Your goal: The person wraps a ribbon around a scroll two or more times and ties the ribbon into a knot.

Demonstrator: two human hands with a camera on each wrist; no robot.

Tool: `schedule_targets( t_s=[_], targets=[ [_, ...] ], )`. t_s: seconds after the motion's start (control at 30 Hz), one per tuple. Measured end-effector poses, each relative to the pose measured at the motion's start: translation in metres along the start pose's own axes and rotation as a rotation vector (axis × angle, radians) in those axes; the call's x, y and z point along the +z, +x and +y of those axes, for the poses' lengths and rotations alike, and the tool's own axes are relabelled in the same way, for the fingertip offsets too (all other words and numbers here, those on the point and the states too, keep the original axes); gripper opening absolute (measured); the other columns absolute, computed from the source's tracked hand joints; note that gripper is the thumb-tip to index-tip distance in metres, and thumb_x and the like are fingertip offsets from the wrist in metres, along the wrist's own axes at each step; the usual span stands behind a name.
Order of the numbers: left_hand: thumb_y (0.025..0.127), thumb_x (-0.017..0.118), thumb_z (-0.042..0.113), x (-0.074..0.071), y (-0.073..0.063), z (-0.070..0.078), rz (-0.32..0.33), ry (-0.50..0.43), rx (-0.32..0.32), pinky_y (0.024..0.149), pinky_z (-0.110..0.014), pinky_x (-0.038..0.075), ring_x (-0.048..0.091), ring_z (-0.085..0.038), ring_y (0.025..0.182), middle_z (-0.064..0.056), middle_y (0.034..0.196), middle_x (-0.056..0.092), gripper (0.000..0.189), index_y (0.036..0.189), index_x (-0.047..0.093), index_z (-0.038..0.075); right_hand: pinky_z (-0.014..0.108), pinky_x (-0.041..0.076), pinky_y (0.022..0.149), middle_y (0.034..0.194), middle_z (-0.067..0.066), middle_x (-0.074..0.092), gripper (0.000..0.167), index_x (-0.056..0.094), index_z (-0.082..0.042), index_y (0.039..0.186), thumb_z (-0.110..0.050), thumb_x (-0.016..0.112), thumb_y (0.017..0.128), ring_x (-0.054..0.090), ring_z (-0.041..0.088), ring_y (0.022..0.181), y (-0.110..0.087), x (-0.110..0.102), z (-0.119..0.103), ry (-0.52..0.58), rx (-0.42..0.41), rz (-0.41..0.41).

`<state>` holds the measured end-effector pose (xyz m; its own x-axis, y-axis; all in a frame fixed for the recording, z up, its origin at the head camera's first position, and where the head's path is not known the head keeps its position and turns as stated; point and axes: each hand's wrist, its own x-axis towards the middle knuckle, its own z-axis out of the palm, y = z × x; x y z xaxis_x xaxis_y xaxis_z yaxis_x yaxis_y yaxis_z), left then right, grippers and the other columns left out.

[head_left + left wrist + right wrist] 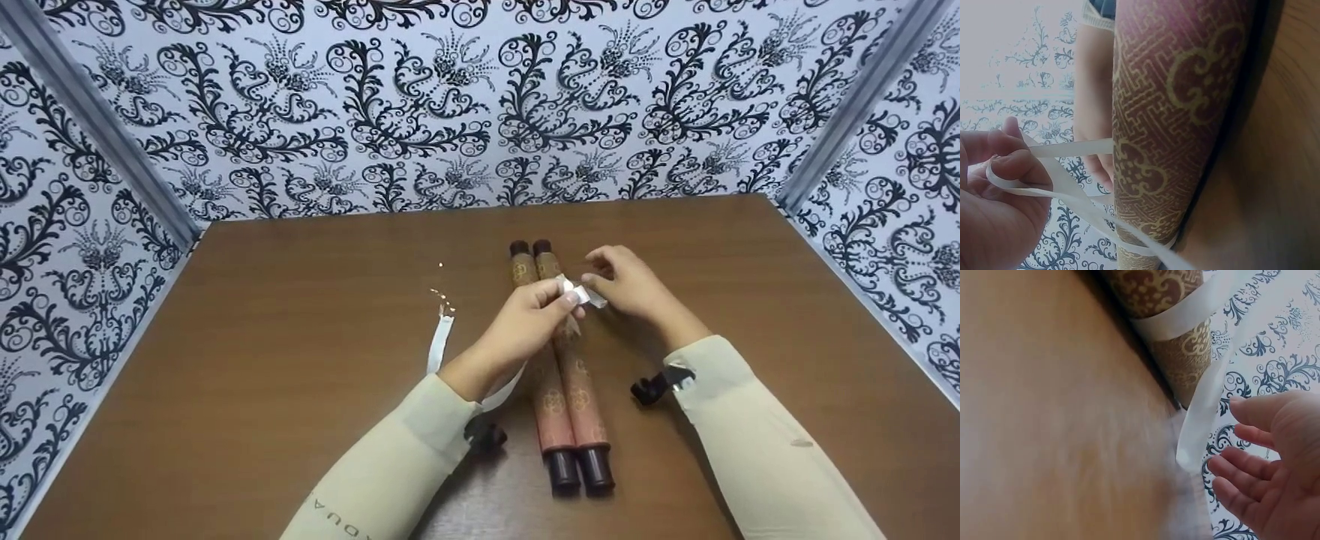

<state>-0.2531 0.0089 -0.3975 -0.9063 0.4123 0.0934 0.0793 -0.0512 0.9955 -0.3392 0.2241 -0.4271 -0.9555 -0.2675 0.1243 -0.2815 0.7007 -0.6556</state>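
Two patterned scrolls, a left one and a right one, lie side by side with dark end knobs. A white ribbon wraps round the scroll in the left wrist view. My left hand is over the scrolls and pinches the ribbon between thumb and fingers, a loop of it bent round a fingertip. Just to the right, my right hand has its fingers loosely bent and apart. In the right wrist view, a loose length of ribbon hangs beside those fingers, none of them closed on it.
Another length of ribbon trails left of the left forearm, with small bright specks at its tip. A brown wooden table lies beneath everything. Black-and-white patterned panels stand at the back and sides.
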Motion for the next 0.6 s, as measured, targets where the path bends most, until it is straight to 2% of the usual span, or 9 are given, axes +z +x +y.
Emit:
schedule_targets(
  t_s=[0.17, 0.27, 0.37, 0.47, 0.6],
  targets=[
    [0.107, 0.053, 0.011, 0.000, 0.001, 0.000, 0.010, 0.025, -0.002, 0.063, -0.026, 0.044, 0.054, -0.015, 0.066, 0.004, 0.079, 0.064, 0.021, 0.096, 0.067, 0.000, 0.052, 0.051, 0.102, 0.122, 0.023, 0.067, 0.035, 0.062, 0.004, 0.130, -0.018, 0.063, 0.103, 0.064, 0.038, 0.112, -0.011, -0.005, -0.002, 0.021, -0.022, -0.017],
    [0.107, 0.054, 0.012, 0.000, 0.001, 0.000, 0.018, 0.029, -0.015, 0.061, -0.024, 0.041, 0.049, -0.012, 0.065, 0.005, 0.079, 0.064, 0.020, 0.097, 0.068, 0.001, 0.043, 0.054, 0.095, 0.115, 0.019, 0.071, 0.029, 0.066, 0.002, 0.125, -0.017, 0.063, 0.103, 0.067, 0.031, 0.104, -0.015, -0.008, -0.007, 0.070, -0.042, -0.060],
    [0.107, 0.054, 0.012, 0.000, 0.001, 0.000, 0.015, -0.002, -0.028, 0.064, -0.027, 0.043, 0.052, -0.014, 0.067, 0.002, 0.081, 0.065, 0.020, 0.101, 0.068, 0.000, 0.031, 0.053, 0.090, 0.111, 0.016, 0.072, 0.023, 0.069, 0.000, 0.121, -0.014, 0.064, 0.102, 0.066, 0.023, 0.101, -0.020, -0.009, -0.013, 0.157, -0.066, -0.113],
    [0.107, 0.055, 0.012, 0.000, 0.001, 0.000, 0.018, -0.016, -0.028, 0.066, -0.028, 0.044, 0.053, -0.014, 0.068, -0.003, 0.084, 0.066, 0.020, 0.104, 0.069, -0.002, 0.024, 0.053, 0.090, 0.113, 0.014, 0.072, 0.021, 0.071, -0.002, 0.119, -0.011, 0.065, 0.101, 0.066, 0.019, 0.104, -0.023, -0.010, -0.020, 0.240, -0.104, -0.173],
    [0.107, 0.055, 0.012, 0.000, 0.001, -0.001, 0.020, -0.018, -0.022, 0.067, -0.029, 0.045, 0.052, -0.014, 0.068, -0.006, 0.086, 0.067, 0.021, 0.107, 0.069, -0.005, 0.024, 0.053, 0.095, 0.118, 0.012, 0.072, 0.024, 0.071, -0.002, 0.121, -0.011, 0.067, 0.100, 0.067, 0.016, 0.109, -0.027, -0.011, -0.028, 0.332, -0.156, -0.242]
  ],
)
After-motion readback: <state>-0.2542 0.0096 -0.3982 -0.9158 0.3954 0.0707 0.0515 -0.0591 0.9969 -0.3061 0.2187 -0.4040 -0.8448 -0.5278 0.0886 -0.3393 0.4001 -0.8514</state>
